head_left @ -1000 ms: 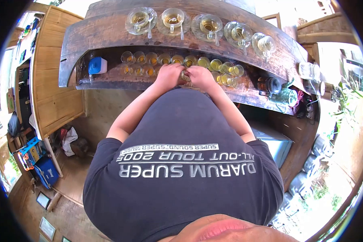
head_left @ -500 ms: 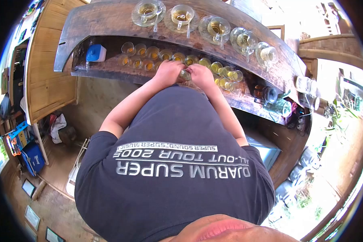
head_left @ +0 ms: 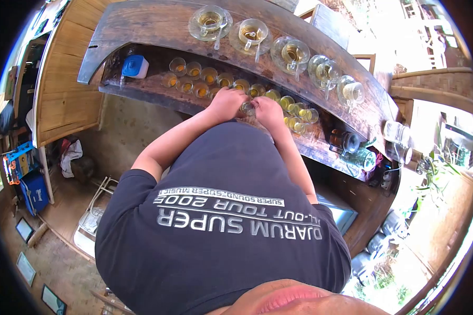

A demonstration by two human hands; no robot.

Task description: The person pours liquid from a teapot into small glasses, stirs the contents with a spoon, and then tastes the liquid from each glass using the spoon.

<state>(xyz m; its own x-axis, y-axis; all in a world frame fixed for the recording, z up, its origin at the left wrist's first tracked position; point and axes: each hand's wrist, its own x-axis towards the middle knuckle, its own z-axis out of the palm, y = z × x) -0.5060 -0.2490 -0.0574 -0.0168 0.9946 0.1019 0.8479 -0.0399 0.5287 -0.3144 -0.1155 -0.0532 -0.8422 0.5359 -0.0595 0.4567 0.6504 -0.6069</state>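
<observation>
Both hands are close together at the near edge of the lower counter shelf. Between them is a small clear glass [head_left: 247,109], with my left hand [head_left: 227,104] closed against its left side and my right hand [head_left: 268,112] gripping it from the right. Behind my hands, small glasses run in two rows. Those on the left hold something orange-yellow, like this glass [head_left: 209,76]; those on the right hold a yellower content, like this glass [head_left: 286,102]. My hands partly hide the middle of the rows.
On the upper counter [head_left: 147,26] stand several glass cups on saucers with spoons, such as this teacup [head_left: 253,32]. A blue-lidded container [head_left: 135,66] sits at the shelf's left end. Jars, among them a dark jar [head_left: 344,140], lie to the right.
The view has shifted a little, so counter and glasses appear slightly lower and further right. My hands stay around the same small glass.
</observation>
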